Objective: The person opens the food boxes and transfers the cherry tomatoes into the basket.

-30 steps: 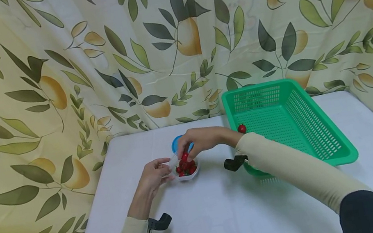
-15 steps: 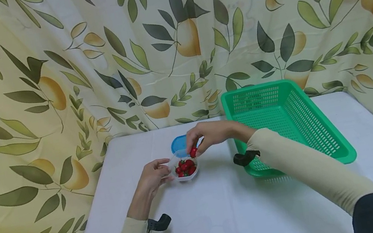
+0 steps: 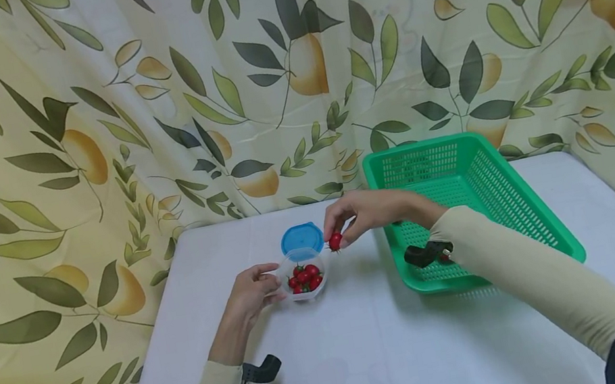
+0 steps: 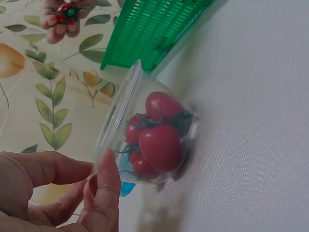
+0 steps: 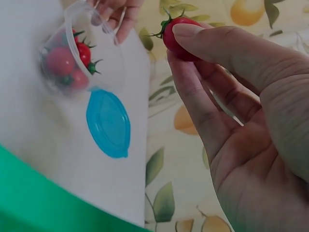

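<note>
My right hand (image 3: 369, 210) pinches a red cherry tomato (image 3: 335, 240) between thumb and fingers, in the air to the right of a small clear plastic container. In the right wrist view, the held tomato (image 5: 181, 38) shows its green calyx pointing away from the palm. With thumb and fingertips, my left hand (image 3: 253, 291) grips the rim of the container (image 4: 116, 111), which stands on the table. Inside it lie several cherry tomatoes (image 4: 161, 147) with green stems. Directly behind the container is its blue lid (image 3: 297, 238), flat on the table.
A green perforated basket (image 3: 538, 206) stands at the right, partly under my right forearm. A bit of red (image 3: 445, 258) shows in it beside the wrist camera. White cloth (image 3: 338, 365) covers the table, and a leaf-patterned curtain (image 3: 150, 137) hangs behind.
My right hand has lifted a cherry tomato out of the container and carried it right and slightly back, uncovering the blue lid. The left hand has stayed at the container's rim.
</note>
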`<state>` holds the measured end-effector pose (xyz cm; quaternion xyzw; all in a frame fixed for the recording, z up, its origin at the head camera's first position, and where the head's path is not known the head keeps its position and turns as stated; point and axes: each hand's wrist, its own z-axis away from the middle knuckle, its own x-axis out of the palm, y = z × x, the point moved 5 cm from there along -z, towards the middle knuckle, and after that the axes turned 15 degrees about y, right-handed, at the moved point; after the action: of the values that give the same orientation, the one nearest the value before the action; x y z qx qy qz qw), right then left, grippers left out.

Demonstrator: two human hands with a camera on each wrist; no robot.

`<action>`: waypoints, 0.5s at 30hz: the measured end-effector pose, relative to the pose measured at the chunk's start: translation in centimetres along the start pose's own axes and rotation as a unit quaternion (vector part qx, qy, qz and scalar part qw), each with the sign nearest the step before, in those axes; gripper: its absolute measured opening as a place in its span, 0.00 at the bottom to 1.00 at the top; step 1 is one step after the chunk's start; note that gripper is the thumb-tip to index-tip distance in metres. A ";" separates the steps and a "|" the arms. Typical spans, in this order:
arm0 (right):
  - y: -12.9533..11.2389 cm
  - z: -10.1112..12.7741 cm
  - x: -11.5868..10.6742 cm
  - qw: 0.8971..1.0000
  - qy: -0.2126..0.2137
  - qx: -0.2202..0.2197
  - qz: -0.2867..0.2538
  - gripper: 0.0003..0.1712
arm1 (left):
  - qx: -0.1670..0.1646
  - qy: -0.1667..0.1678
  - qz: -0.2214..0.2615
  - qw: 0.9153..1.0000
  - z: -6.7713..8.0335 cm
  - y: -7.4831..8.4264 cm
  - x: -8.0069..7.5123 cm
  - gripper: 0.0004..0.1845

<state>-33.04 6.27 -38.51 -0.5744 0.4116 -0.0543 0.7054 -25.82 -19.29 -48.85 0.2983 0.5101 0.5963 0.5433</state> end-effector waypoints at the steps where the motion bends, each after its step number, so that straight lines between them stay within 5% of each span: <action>1: 0.0 0.2 -0.2 1.000 0.003 0.000 -0.001 0.13 | 0.001 0.000 0.000 1.000 0.0 0.0 0.0 0.22; 15: 0.7 2.9 -3.7 0.997 0.064 0.031 0.004 0.16 | 0.003 -0.007 0.004 1.000 0.2 0.1 -0.2 0.23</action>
<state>-33.90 10.77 -37.16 -0.5460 0.4566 -0.1012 0.6952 -25.59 -19.37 -48.69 0.3064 0.5069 0.5948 0.5435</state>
